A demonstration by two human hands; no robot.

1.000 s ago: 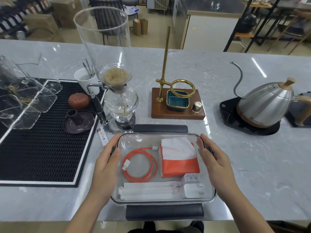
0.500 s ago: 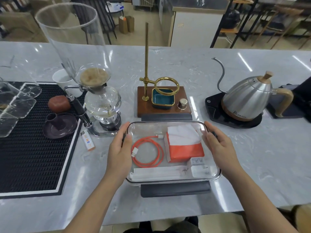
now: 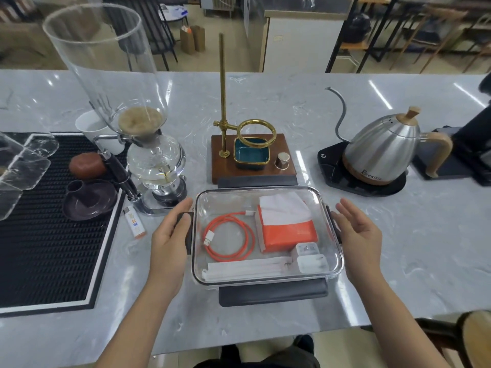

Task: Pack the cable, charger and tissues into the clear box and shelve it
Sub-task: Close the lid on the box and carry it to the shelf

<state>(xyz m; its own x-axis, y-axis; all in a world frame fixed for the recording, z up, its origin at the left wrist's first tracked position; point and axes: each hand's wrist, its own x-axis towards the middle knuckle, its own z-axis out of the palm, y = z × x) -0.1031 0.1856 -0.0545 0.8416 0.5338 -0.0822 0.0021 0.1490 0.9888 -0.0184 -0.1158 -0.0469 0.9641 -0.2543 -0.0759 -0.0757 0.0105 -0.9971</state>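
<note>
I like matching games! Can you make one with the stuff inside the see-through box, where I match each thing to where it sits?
Things:
1. cable
2. tissues
3. charger
4. white packet

Places inside the clear box:
A. near right corner
B. left part, coiled in a ring
C. along the near wall
D. far right part

Pairs: 1-B, 2-D, 3-A, 4-C
</note>
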